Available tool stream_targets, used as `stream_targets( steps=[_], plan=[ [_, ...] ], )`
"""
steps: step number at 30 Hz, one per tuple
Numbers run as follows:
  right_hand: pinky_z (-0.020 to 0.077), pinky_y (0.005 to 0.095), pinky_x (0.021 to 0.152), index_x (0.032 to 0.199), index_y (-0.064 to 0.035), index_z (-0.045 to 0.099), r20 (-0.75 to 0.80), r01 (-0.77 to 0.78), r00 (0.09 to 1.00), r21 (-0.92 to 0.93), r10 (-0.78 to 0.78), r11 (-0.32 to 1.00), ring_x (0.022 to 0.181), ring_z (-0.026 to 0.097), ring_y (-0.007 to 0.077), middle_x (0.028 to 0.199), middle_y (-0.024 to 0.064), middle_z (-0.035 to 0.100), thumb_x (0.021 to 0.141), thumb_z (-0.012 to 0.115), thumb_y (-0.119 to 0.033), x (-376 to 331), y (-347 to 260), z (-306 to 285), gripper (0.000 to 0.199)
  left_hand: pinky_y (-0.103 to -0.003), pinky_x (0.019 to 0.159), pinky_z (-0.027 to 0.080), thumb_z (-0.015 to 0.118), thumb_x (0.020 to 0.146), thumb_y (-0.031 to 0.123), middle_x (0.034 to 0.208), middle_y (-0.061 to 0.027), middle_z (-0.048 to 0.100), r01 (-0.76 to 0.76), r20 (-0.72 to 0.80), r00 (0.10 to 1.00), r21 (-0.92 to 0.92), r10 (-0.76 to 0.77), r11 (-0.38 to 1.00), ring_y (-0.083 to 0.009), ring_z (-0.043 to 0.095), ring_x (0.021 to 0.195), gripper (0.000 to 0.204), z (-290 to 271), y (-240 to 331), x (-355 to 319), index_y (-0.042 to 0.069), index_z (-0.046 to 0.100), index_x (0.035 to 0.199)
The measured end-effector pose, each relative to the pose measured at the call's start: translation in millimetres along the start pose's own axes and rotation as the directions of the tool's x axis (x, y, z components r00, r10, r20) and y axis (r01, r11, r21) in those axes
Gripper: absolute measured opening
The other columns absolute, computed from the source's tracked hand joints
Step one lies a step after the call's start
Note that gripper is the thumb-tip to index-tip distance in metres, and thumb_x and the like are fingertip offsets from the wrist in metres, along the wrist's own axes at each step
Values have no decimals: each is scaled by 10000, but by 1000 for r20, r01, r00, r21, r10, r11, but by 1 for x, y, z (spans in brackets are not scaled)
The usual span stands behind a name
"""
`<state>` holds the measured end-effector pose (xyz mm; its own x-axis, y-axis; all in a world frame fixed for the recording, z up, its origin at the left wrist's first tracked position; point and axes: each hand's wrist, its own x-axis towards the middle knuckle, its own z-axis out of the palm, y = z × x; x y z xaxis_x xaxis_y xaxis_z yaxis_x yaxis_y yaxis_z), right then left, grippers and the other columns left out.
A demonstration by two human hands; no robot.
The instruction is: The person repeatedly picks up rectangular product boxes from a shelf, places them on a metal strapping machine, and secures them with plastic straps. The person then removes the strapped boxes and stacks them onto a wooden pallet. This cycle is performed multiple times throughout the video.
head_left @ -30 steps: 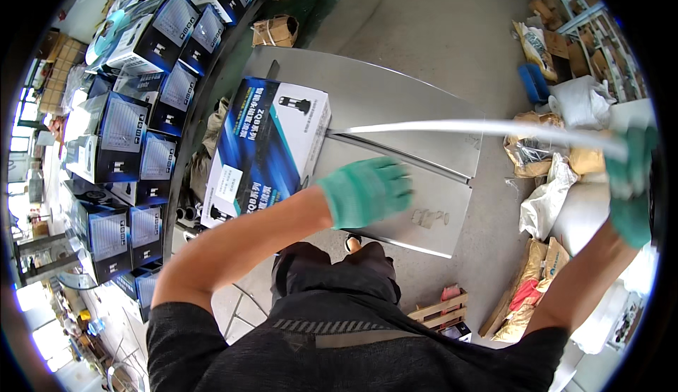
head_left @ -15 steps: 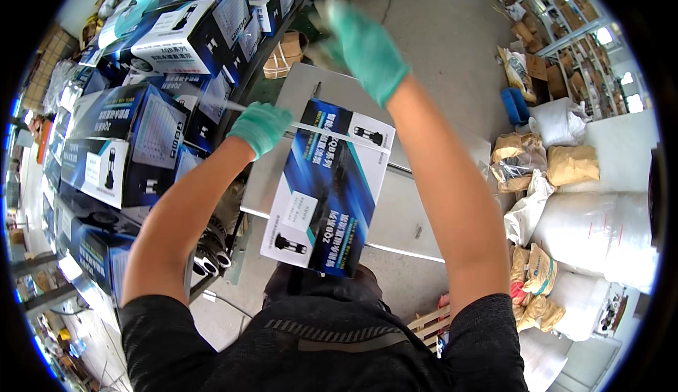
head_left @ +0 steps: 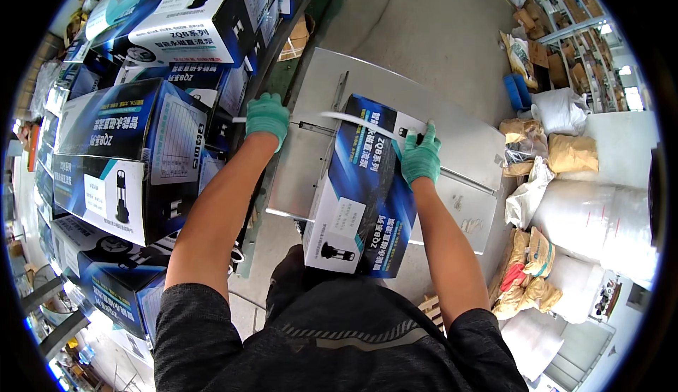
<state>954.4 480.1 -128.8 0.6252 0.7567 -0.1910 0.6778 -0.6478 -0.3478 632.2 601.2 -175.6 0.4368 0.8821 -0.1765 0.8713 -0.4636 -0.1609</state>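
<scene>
A blue, black and white printed carton [head_left: 361,187] lies slightly tilted on a metal-topped table. A white strapping band [head_left: 332,115] runs across its far end. My left hand [head_left: 268,119], in a green glove, is closed around the band to the left of the carton. My right hand [head_left: 421,155], also gloved, rests against the carton's far right edge, where the band comes down. Its thumb and forefinger are apart; the undersides of its fingers are hidden.
Similar printed cartons [head_left: 106,187] are stacked along the left. The silver tabletop [head_left: 459,145] extends to the right, with a slot across it. Along the right wall stand sacks [head_left: 573,168], a blue bin [head_left: 516,92], large plastic-wrapped rolls [head_left: 593,236] and shelving [head_left: 565,39].
My right hand has come down from above the table's far side onto the carton's right edge. In view, the carton and table appear shifted right. My left hand still grips the band.
</scene>
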Motion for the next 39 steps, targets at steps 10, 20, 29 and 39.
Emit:
stream_targets(
  steps=[10,20,29,39],
  plan=[
    [530,506,940,1597,-212,303,-27,-4,1000,-25,3,1000,1112,665,378,1347,168,534,1022,487,-530,-2,-11,1,683,-309,666,570,531,1082,268,869,-50,711,346,376,925,-893,-51,-289,-116,661,744,281,59,26,13,39,667,1172],
    [521,500,941,1597,-232,309,-46,8,999,-20,-9,1000,1102,662,381,1332,183,551,1045,452,-519,1,-7,6,638,-545,865,526,506,1023,239,1051,-238,704,232,-3,903,-838,-430,494,-474,651,989,284,94,33,13,85,707,1152],
    [533,491,906,1587,-229,311,-59,28,998,-45,-30,999,1063,674,353,1306,151,553,1029,496,-507,1,-7,8,650,-506,850,545,551,977,152,1047,-225,713,244,85,933,-863,-350,442,-428,681,973,275,126,85,33,103,711,1196],
    [534,489,915,1589,-239,322,-41,93,995,-8,-93,996,1052,681,339,1299,150,556,1034,500,-499,2,-26,12,638,-470,946,545,510,962,74,1227,-221,676,77,29,989,-939,-146,335,-398,675,1080,384,192,89,53,96,633,1325]
  ],
)
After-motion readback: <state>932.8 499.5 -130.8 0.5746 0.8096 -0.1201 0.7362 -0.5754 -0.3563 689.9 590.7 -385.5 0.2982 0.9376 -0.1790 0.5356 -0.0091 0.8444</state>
